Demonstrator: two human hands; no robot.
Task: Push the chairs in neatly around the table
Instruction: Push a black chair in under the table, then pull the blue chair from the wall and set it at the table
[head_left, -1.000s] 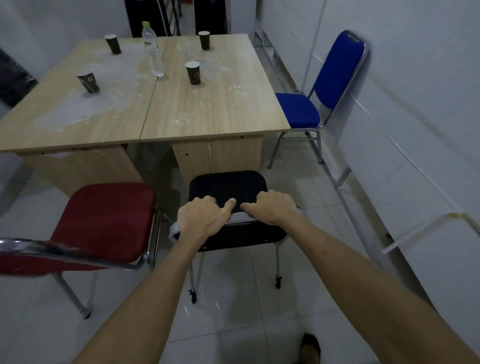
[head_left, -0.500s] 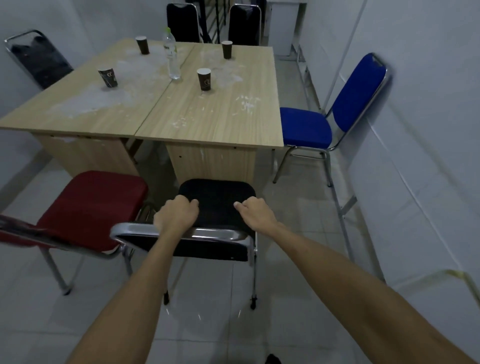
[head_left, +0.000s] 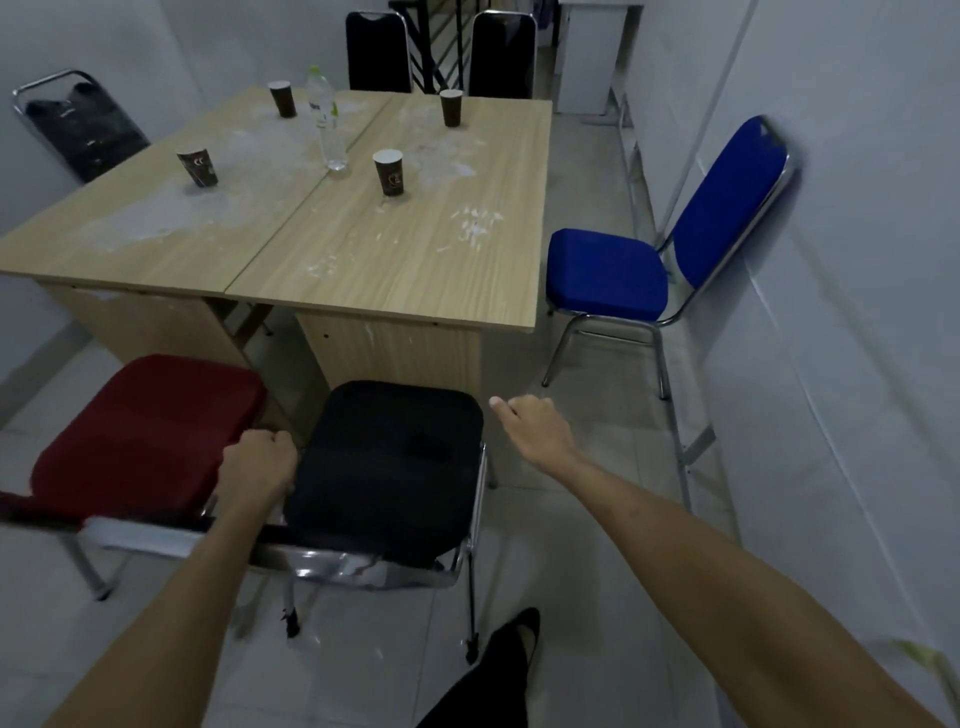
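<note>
Counting the chairs gives six: one black chair (head_left: 384, 462) right in front, one red chair (head_left: 145, 436) beside it on the left, one blue chair (head_left: 665, 249) by the right wall, two dark chairs at the far end, and one more dark chair (head_left: 78, 124) at the far left. The bench (head_left: 363, 249) is made of two wooden tops side by side. Four paper cups and one clear bottle (head_left: 324, 124) stand on it. I cannot tell what is in the cups.

The left hand (head_left: 257, 465) is curled in a fist at the left edge of the black chair; I cannot tell if it holds the frame. The right hand (head_left: 535, 428) is let go, in the air beside the seat, one finger out. The black seat sits just short of the bench.
</note>
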